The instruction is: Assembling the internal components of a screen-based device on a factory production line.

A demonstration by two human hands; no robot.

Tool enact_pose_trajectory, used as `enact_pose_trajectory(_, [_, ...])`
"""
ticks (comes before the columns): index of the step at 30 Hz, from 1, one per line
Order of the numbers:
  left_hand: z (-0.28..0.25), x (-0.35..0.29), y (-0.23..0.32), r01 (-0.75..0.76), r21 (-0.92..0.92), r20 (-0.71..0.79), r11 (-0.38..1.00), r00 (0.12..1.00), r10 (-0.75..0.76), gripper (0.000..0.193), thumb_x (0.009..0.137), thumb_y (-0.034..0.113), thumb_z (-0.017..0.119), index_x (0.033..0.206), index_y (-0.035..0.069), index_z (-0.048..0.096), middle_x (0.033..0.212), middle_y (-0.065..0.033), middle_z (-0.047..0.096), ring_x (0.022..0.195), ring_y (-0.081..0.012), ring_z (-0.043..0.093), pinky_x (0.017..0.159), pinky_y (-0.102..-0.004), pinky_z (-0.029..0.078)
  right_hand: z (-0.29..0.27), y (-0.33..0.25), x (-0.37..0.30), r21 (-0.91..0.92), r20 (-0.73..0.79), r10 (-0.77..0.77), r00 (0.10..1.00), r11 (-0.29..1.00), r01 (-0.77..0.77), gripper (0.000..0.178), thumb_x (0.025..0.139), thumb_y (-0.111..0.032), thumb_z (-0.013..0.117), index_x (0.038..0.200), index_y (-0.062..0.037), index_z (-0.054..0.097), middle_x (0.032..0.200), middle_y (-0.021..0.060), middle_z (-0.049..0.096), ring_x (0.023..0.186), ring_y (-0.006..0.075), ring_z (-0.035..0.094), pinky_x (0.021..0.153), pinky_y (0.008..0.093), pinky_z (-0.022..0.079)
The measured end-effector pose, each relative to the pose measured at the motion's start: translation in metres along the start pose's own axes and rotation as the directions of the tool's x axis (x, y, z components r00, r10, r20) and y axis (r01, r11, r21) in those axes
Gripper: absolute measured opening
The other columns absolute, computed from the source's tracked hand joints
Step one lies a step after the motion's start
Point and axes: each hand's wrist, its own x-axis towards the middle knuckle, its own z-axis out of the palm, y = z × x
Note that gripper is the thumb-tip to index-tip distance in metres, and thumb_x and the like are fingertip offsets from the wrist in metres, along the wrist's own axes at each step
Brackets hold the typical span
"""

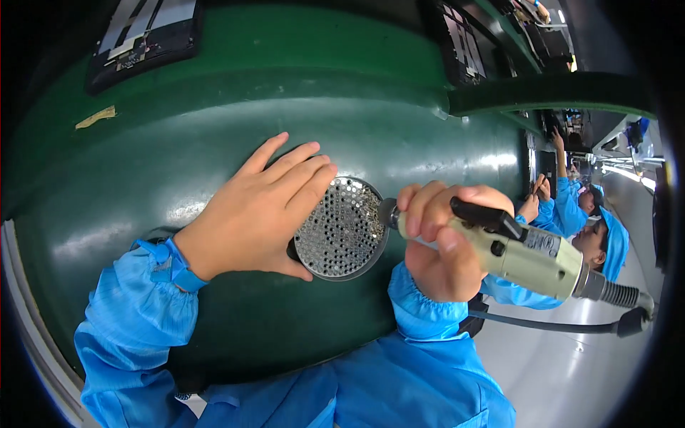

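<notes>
A round metal dish (335,239) with a perforated top lies on the green mat in front of me. Tiny screws seem gathered at its upper right, and many of its holes look filled. My left hand (260,207) holds the dish by its left side, thumb at the lower rim and index finger at the upper rim, the other fingers stretched out. An electric screwdriver (539,264), beige with a black lever, is gripped in my right hand (453,239). Its dark nose meets the dish's right rim in this view; whether it touches cannot be seen. The bit is hidden.
Opened dark tablet-like devices (153,43) lie at the far left and far right (464,43). A tan scrap (95,117) sits on the mat (164,153). The screwdriver's cable (542,322) runs off right. Co-workers in blue (564,207) are at the right.
</notes>
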Motion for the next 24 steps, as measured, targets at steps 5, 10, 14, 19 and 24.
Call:
enact_pose_trajectory(5, [-0.001, -0.001, -0.002, 0.007, -0.018, -0.018, 1.0, 1.0, -0.008, 0.098, 0.046, 0.044, 0.085, 0.122, -0.005, 0.048, 0.13, -0.0209, 0.048, 0.13, -0.036, 0.04, 0.11, -0.0542, 0.024, 0.012, 0.005, 0.003, 0.012, 0.013, 0.055, 0.998, 0.998, -0.055, 0.039, 0.08, -0.003, 0.06, 0.115, -0.0022, 0.043, 0.068, 0.0102, 0.052, 0.061, 0.0207, 0.051, 0.065, 0.0415, 0.046])
enact_pose_trajectory(10, [0.0, -0.002, -0.005, -0.02, -0.015, -0.046, 1.0, 0.999, 0.02, 0.094, 0.048, 0.048, 0.08, 0.119, -0.006, 0.051, 0.126, -0.0205, 0.05, 0.127, -0.0356, 0.042, 0.109, -0.0535, 0.026, 0.013, 0.009, 0.005, 0.003, 0.004, 0.106, 0.994, 0.994, -0.106, 0.039, 0.079, -0.004, 0.059, 0.115, -0.0025, 0.043, 0.066, 0.0095, 0.051, 0.06, 0.0207, 0.05, 0.066, 0.0426, 0.045])
enact_pose_trajectory(14, [0.002, -0.003, -0.006, -0.024, -0.004, -0.048, 1.0, 0.999, 0.023, 0.093, 0.049, 0.05, 0.078, 0.118, -0.006, 0.052, 0.125, -0.0201, 0.05, 0.127, -0.0354, 0.043, 0.109, -0.0535, 0.026, 0.012, 0.014, 0.003, -0.01, -0.014, 0.121, 0.993, 0.993, -0.121, 0.04, 0.078, -0.004, 0.059, 0.114, -0.0023, 0.043, 0.065, 0.0092, 0.05, 0.06, 0.0209, 0.05, 0.066, 0.0425, 0.045])
enact_pose_trajectory(19, [0.004, -0.003, -0.004, -0.027, 0.004, -0.07, 1.0, 0.997, 0.027, 0.091, 0.051, 0.052, 0.076, 0.117, -0.006, 0.052, 0.124, -0.0198, 0.051, 0.126, -0.0353, 0.043, 0.109, -0.0539, 0.027, 0.011, 0.015, 0.002, -0.007, -0.018, 0.12, 0.993, 0.993, -0.12, 0.039, 0.079, -0.004, 0.06, 0.114, -0.0026, 0.043, 0.064, 0.0093, 0.049, 0.059, 0.0208, 0.05, 0.065, 0.0421, 0.045])
enact_pose_trajectory(24, [0.003, -0.003, -0.005, -0.027, 0.01, -0.062, 1.0, 0.998, 0.027, 0.092, 0.049, 0.052, 0.077, 0.117, -0.006, 0.052, 0.125, -0.02, 0.051, 0.126, -0.0353, 0.043, 0.109, -0.0538, 0.027, 0.011, 0.015, 0.002, 0.011, -0.006, 0.118, 0.993, 0.993, -0.118, 0.038, 0.08, -0.004, 0.06, 0.113, -0.0029, 0.042, 0.065, 0.0095, 0.05, 0.06, 0.0211, 0.051, 0.065, 0.0423, 0.045])
